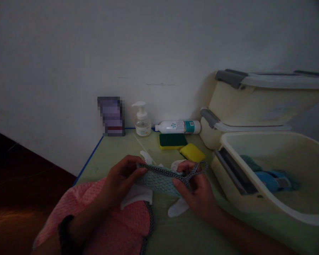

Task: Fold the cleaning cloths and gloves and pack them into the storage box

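We find the bottle label (180,125) unreadable, the blue cloth (161,181) partly hidden by our right hand (198,196), the open bin (295,152) cropped.

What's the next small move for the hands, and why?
Probably lower the pale blue-green cloth onto the green tabletop, right of the pink cloth. The left hand and right hand hold it spread by its checked trim, and tabletop shows there to rest it on.

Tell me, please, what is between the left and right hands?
In the head view, a pale blue-green cloth is held between the left hand and the right hand.
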Tool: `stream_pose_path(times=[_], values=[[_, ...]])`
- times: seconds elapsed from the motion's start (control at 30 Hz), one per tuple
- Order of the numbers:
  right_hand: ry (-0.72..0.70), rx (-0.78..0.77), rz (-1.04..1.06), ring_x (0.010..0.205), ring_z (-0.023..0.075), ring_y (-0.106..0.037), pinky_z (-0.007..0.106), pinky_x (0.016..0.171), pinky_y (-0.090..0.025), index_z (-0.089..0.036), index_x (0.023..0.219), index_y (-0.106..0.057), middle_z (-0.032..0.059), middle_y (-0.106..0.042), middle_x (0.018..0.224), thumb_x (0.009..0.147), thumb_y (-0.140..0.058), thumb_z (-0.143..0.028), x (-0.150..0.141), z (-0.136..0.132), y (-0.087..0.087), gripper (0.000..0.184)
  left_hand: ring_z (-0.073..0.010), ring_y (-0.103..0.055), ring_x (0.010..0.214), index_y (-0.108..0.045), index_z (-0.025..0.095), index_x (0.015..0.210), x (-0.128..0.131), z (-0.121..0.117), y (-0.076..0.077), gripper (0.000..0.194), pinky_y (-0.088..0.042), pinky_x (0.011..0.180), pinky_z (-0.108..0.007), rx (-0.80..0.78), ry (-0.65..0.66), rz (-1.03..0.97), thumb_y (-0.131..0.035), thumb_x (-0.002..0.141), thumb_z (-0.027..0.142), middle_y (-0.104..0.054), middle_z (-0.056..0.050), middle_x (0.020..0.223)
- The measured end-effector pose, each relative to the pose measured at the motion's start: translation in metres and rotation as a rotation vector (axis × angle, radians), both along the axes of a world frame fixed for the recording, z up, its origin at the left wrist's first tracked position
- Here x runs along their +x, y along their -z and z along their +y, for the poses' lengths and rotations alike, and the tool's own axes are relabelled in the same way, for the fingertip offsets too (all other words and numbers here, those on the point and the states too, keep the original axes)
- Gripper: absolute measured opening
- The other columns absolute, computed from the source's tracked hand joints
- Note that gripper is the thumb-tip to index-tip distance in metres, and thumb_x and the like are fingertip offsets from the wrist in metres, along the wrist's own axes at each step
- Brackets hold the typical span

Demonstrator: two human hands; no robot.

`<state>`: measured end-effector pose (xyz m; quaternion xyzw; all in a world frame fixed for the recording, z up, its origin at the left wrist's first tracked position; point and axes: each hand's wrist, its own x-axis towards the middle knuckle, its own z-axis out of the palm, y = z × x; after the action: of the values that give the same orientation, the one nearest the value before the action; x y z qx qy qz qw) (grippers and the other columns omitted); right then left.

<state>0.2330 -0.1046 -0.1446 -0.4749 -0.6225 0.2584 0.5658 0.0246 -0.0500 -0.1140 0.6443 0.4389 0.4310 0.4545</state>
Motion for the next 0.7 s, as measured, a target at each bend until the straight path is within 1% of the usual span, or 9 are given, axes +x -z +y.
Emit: stream_pose_path(times=[0.13, 0.27, 0.33, 0.4, 0.47, 0.5, 0.57, 0.67, 0.7], values=[[-0.036, 0.022, -0.064, 0.078, 0.0155, -0.055, 0.029, 0.07, -0.047, -0.024, 0.102, -0.052, -0.0003, -0.055, 0.083, 0.073, -0.067, -0.022, 0.001, 0.001, 0.0, 0.033, -0.0119, -0.059, 0.067, -0.057, 0.019, 0.085, 0.002, 0.0, -0.004, 0.012, -0.046, 0.057, -0.02, 0.028, -0.011, -0.063, -0.065, 0.076, 0.022, -0.064, 0.0, 0.077], [-0.125, -0.061, -0.14, 0.073, 0.0145, -0.056, 0.028, 0.067, -0.046, -0.023, 0.095, -0.059, -0.0013, -0.058, 0.078, 0.075, -0.066, -0.024, 0.0, -0.002, -0.01, 0.022, -0.0137, -0.062, 0.071, -0.055, 0.02, 0.086, 0.001, 0.0, -0.006, 0.017, -0.048, 0.059, -0.021, 0.005, -0.023, -0.078, -0.067, 0.074, 0.024, -0.065, 0.0, 0.082], [-0.133, -0.071, -0.145, 0.073, 0.0145, -0.057, 0.028, 0.067, -0.046, -0.022, 0.093, -0.06, -0.0012, -0.058, 0.077, 0.079, -0.063, -0.023, -0.001, -0.005, -0.017, 0.015, -0.0152, -0.063, 0.072, -0.055, 0.022, 0.094, -0.001, 0.0, -0.005, 0.03, -0.05, 0.059, -0.022, -0.039, 0.048, -0.129, -0.072, 0.07, 0.025, -0.066, -0.001, 0.084], [-0.114, -0.026, -0.154, 0.077, 0.0151, -0.057, 0.03, 0.07, -0.046, -0.022, 0.092, -0.06, -0.0003, -0.059, 0.08, 0.081, -0.06, -0.022, -0.002, -0.007, -0.027, 0.011, -0.0157, -0.064, 0.068, -0.053, 0.024, 0.104, -0.002, -0.001, -0.005, 0.045, -0.05, 0.057, -0.022, -0.097, 0.154, -0.173, -0.077, 0.065, 0.026, -0.067, 0.0, 0.081], [-0.093, 0.023, -0.174, 0.084, 0.0163, -0.058, 0.032, 0.075, -0.047, -0.022, 0.094, -0.06, 0.0019, -0.059, 0.088, 0.082, -0.06, -0.022, -0.002, -0.007, -0.041, 0.012, -0.0148, -0.062, 0.064, -0.056, 0.023, 0.1, -0.002, 0.0, -0.011, 0.043, -0.05, 0.055, -0.021, -0.119, 0.172, -0.16, -0.079, 0.063, 0.025, -0.065, 0.002, 0.074], [-0.085, 0.036, -0.186, 0.09, 0.0169, -0.058, 0.033, 0.079, -0.047, -0.022, 0.095, -0.06, 0.0032, -0.058, 0.093, 0.082, -0.06, -0.021, -0.001, -0.007, -0.051, 0.013, -0.0142, -0.061, 0.063, -0.059, 0.022, 0.093, -0.001, 0.0, -0.017, 0.036, -0.05, 0.055, -0.021, -0.114, 0.143, -0.138, -0.078, 0.063, 0.025, -0.064, 0.003, 0.072], [-0.086, 0.022, -0.24, 0.096, 0.0177, -0.058, 0.034, 0.083, -0.047, -0.023, 0.095, -0.061, 0.0044, -0.058, 0.101, 0.081, -0.061, -0.019, 0.004, -0.006, -0.077, 0.014, -0.0135, -0.059, 0.061, -0.061, 0.02, 0.078, 0.002, 0.004, -0.036, 0.023, -0.049, 0.055, -0.021, -0.079, 0.094, -0.098, -0.077, 0.063, 0.026, -0.063, 0.002, 0.068], [-0.164, -0.141, -0.448, 0.088, 0.0193, -0.062, 0.034, 0.076, -0.05, -0.023, 0.101, -0.059, 0.0032, -0.065, 0.095, 0.081, -0.061, -0.017, 0.014, -0.004, -0.123, 0.021, -0.0132, -0.057, 0.055, -0.064, 0.02, 0.074, 0.008, 0.014, -0.077, 0.02, -0.047, 0.049, -0.02, -0.007, 0.146, -0.065, -0.077, 0.06, 0.026, -0.062, 0.002, 0.064], [-0.19, -0.153, -0.546, 0.088, 0.0212, -0.063, 0.036, 0.075, -0.05, -0.022, 0.103, -0.059, 0.0041, -0.066, 0.097, 0.08, -0.063, -0.019, 0.017, -0.004, -0.137, 0.024, -0.013, -0.056, 0.054, -0.065, 0.02, 0.073, 0.01, 0.017, -0.09, 0.019, -0.046, 0.047, -0.02, 0.025, 0.163, -0.054, -0.077, 0.059, 0.026, -0.062, 0.002, 0.063]])
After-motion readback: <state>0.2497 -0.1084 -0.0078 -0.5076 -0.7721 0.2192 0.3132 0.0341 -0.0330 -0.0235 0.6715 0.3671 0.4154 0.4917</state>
